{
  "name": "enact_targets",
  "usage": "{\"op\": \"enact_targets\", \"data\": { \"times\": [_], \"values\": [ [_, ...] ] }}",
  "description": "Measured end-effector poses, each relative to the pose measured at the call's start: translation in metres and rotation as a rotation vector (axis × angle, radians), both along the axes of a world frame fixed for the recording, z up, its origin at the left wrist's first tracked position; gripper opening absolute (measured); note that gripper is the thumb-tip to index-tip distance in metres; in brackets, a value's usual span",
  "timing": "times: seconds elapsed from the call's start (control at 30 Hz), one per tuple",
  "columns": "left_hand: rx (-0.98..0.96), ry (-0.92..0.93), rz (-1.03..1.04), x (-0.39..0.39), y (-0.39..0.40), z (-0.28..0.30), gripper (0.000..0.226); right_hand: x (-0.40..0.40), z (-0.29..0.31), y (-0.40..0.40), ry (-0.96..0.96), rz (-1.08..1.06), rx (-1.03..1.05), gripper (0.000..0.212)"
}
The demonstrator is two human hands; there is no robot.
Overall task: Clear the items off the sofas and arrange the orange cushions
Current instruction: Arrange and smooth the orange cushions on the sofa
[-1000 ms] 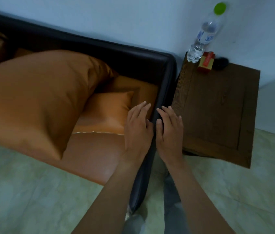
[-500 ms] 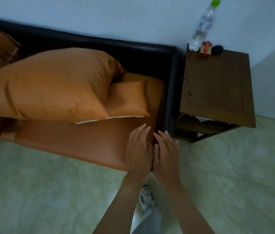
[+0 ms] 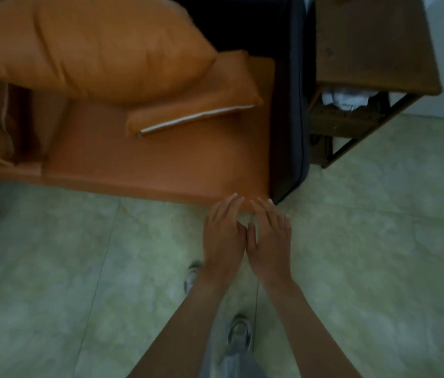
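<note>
Head view, the only one I have: both hands out in front, flat and side by side over the pale green tiled floor (image 3: 365,241). Left hand (image 3: 222,236) and right hand (image 3: 270,236) are each spread wide, nothing in either grip, thumbs almost touching. Fingertips (image 3: 233,197) reach the front corner of the orange leather sofa seat (image 3: 160,159); whether they touch it I cannot tell.

The big orange fabric cushion (image 3: 92,45) sits up and to the left of the hands, slumped against the black sofa back (image 3: 242,23). Under its lower edge lies the small orange cushion with white piping (image 3: 201,105), long axis running left to right, tilted up toward the black armrest (image 3: 291,105). Both lie well apart from the hands, ahead and leftward, so I judge the left hand the nearer one for a reach.

To the right, the dark wooden side table (image 3: 373,42) stands just beside the armrest. It's all blurred; small details escape me.
</note>
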State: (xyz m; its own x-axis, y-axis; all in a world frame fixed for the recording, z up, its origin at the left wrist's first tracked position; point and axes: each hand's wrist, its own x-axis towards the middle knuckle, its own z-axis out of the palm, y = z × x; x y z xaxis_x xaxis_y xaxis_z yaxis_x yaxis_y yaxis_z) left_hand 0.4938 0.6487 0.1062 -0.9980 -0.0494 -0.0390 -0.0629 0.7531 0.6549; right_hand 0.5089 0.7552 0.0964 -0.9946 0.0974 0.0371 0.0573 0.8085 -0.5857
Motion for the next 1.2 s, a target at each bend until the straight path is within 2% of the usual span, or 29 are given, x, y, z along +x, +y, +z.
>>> {"op": "enact_targets", "data": {
  "times": [0.2,0.3,0.47,0.6,0.77,0.93,1.07,1.2],
  "values": [
    [-0.106,-0.112,-0.031,0.043,-0.063,-0.081,0.071,0.047,-0.076,-0.050,-0.091,-0.009,0.013,0.059],
    [-0.148,-0.041,-0.046,0.027,-0.090,-0.135,0.083,0.031,-0.127,-0.072,-0.057,-0.040,0.034,0.070],
    [-0.240,0.118,0.025,-0.014,-0.122,-0.231,0.101,0.001,-0.220,-0.109,0.054,-0.066,0.045,0.077],
    [-0.346,0.281,0.020,-0.048,-0.139,-0.309,0.112,-0.038,-0.288,-0.115,0.195,-0.025,0.203,0.095],
    [-0.472,0.384,0.056,-0.097,-0.136,-0.380,0.141,-0.092,-0.356,-0.114,0.322,0.008,0.481,0.114],
    [-0.567,0.712,0.169,-0.132,-0.139,-0.422,0.123,-0.128,-0.394,-0.116,0.495,-0.129,0.720,0.133],
    [-0.611,0.752,0.154,-0.139,-0.142,-0.431,0.130,-0.134,-0.401,-0.116,0.492,-0.165,0.799,0.153],
    [-0.634,0.810,0.211,-0.145,-0.140,-0.436,0.119,-0.138,-0.402,-0.111,0.506,-0.167,0.844,0.150]
  ]
}}
